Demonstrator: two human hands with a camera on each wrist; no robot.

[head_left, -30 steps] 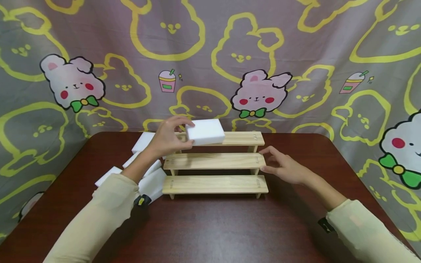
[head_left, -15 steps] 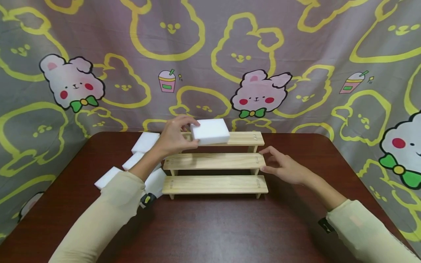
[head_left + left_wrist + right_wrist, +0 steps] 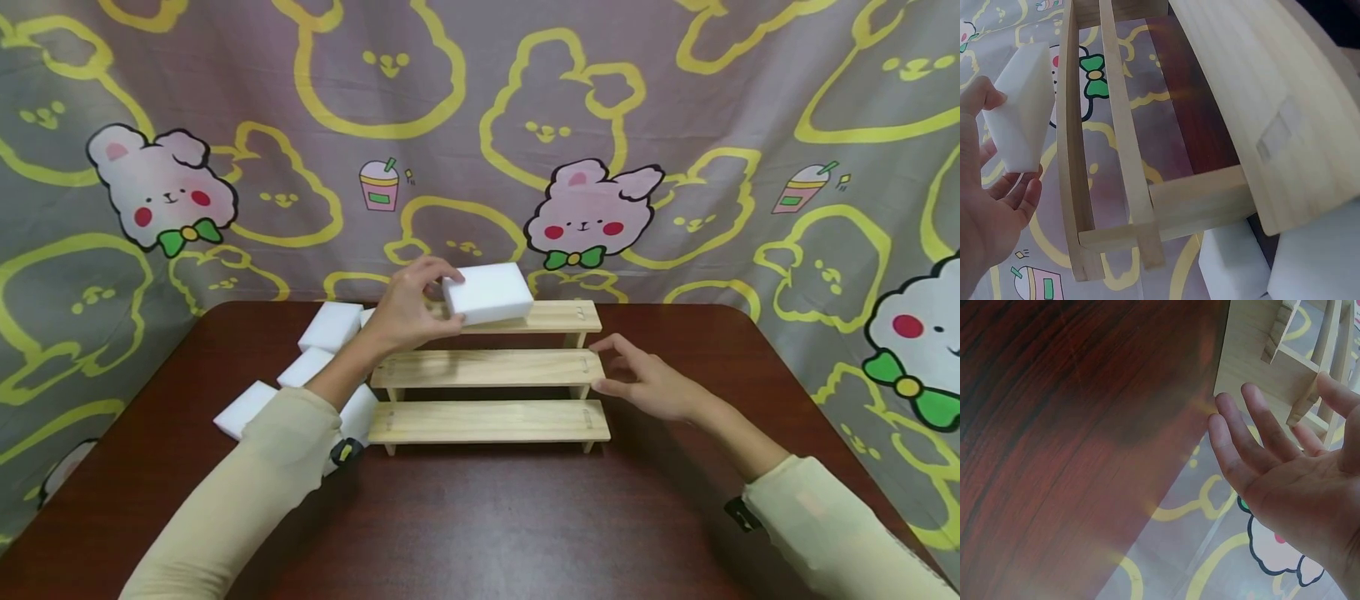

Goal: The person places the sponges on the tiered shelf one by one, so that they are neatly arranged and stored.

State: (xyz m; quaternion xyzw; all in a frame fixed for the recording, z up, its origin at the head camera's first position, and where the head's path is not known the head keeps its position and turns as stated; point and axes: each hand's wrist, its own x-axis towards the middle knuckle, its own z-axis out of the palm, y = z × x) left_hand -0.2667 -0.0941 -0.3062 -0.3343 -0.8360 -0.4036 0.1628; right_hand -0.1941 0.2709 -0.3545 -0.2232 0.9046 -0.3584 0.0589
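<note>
My left hand holds a white foam block by its left end, thumb in front and fingers behind. The block is over the top tier of a three-tier wooden display stand, and in the left wrist view the same block appears apart from the wood. At the right end of the middle tier, my right hand pinches the plank between thumb and index finger. The right wrist view shows the other fingers of that hand extended, off the wood.
Several more white foam blocks lie on the dark wooden table left of the stand, partly hidden by the left forearm. A patterned curtain hangs close behind and at both sides.
My left hand has carried the foam block to the right and slightly up along the top tier. My right hand has stayed at the middle tier's end.
</note>
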